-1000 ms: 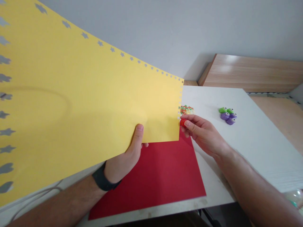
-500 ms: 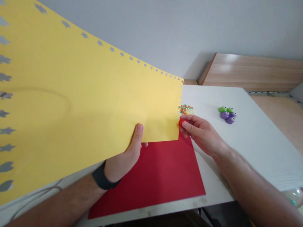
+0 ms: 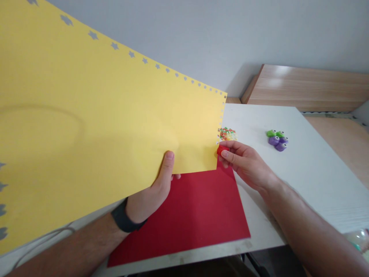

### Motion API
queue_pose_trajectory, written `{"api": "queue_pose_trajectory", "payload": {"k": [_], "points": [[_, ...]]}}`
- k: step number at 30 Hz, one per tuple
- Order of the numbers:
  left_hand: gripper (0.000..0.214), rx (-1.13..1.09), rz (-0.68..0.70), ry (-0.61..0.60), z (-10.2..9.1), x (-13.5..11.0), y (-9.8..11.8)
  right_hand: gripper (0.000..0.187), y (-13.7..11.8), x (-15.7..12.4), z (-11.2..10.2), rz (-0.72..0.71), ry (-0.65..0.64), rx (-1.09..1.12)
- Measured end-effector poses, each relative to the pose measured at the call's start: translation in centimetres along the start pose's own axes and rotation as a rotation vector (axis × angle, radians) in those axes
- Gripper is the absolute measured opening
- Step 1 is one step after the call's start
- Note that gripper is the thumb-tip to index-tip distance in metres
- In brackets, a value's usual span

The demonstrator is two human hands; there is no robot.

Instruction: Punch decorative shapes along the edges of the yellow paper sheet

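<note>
A large yellow sheet of paper [image 3: 121,115] is held up in front of me, with star-shaped holes along its top edge and both side edges. My left hand [image 3: 162,175] grips its lower edge, thumb on the near face and most fingers hidden behind. At the sheet's right edge, near the lower corner, my right hand [image 3: 242,159] pinches a small red craft punch [image 3: 223,150]. The punch sits against the paper edge, just below the lowest holes there. Beneath the sheet, a red sheet of paper [image 3: 196,215] lies on the white table.
Several green and purple craft punches [image 3: 277,140] are grouped on the white table [image 3: 311,169] to the right. A pile of small coloured paper cut-outs [image 3: 228,134] lies behind my right hand. A wooden panel [image 3: 311,86] stands at the back; a cable [image 3: 46,238] runs at lower left.
The yellow sheet has shifted and tilted slightly, so fewer holes show at its left edge and its upper right corner sits a little higher. Both hands stay almost in place.
</note>
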State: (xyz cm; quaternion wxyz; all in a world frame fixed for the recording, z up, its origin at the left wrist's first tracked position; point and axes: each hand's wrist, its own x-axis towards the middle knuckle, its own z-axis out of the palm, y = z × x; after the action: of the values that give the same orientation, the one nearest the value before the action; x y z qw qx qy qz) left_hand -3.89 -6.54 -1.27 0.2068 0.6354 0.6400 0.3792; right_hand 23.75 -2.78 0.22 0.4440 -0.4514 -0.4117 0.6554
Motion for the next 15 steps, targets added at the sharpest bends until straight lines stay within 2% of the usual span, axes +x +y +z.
{"api": "queue_pose_trajectory", "payload": {"k": [9,15], "points": [[0.045,0.054,0.017,-0.004,-0.1,0.0,0.0,0.038,0.2,0.0,-0.2,0.006,-0.006,-0.02],[0.04,0.057,0.049,0.017,0.1,-0.4,-1.0,0.035,0.1,0.0,0.0,0.027,-0.015,0.002]]}}
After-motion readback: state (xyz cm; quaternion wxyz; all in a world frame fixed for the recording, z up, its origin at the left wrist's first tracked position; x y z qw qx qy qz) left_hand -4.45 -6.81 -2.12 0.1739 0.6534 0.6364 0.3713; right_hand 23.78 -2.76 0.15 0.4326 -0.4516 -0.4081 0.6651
